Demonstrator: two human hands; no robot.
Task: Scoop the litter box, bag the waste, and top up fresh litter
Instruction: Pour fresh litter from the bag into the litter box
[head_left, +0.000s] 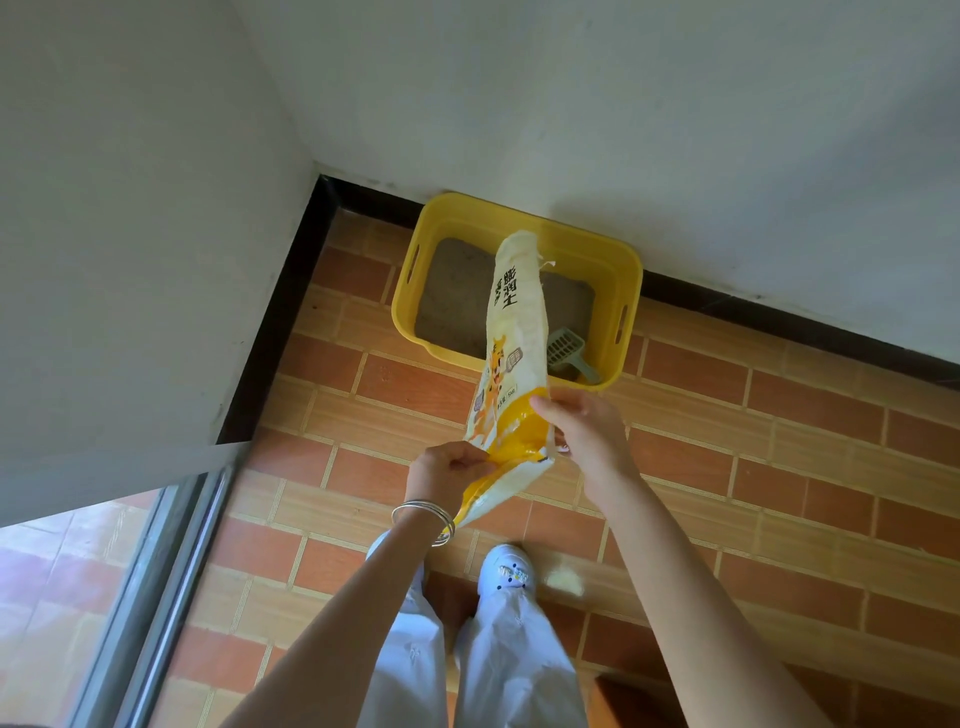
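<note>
Litter bag (519, 312): white/yellow printed sack, held up off the floor near frame centre and tilted. Far end points to 12 o'clock and sits over the litter box. Yellow end points to 6 o'clock, at the hands. Can't tell whether the far end is open or whether anything is coming out.

Left hand (457, 465): fingers curled, pinching the bag's yellow edge at its 7 o'clock side. Right hand (584, 431): thumb and fingers clamped on the bag's corner at its 4 o'clock side. Both hands carry the bag.

Litter box (618, 270): yellow rectangular tub with slot handles in the short walls, on the floor at 12 o'clock from the person, back wall against the skirting. Contents:
- grey litter (457, 301) covers the bottom, bag hides the middle strip
- grey-green slotted scoop (565, 347) in the box's 4 o'clock corner, leaning on the wall, just beside the bag

Outward from there:
- thin metal bangles (426, 519) on the left wrist
- white shoe (511, 569) and pale trousers (519, 665) at 6 o'clock
- small pale patch (567, 581) on the tiles just at 3 o'clock of the shoe; can't tell what it is
- brick-pattern tile floor (779, 467), black skirting (291, 312), white walls (623, 104) meeting in a corner at 11 o'clock of the box
- sliding-door track (171, 597) at 8 o'clock of the frame
</note>
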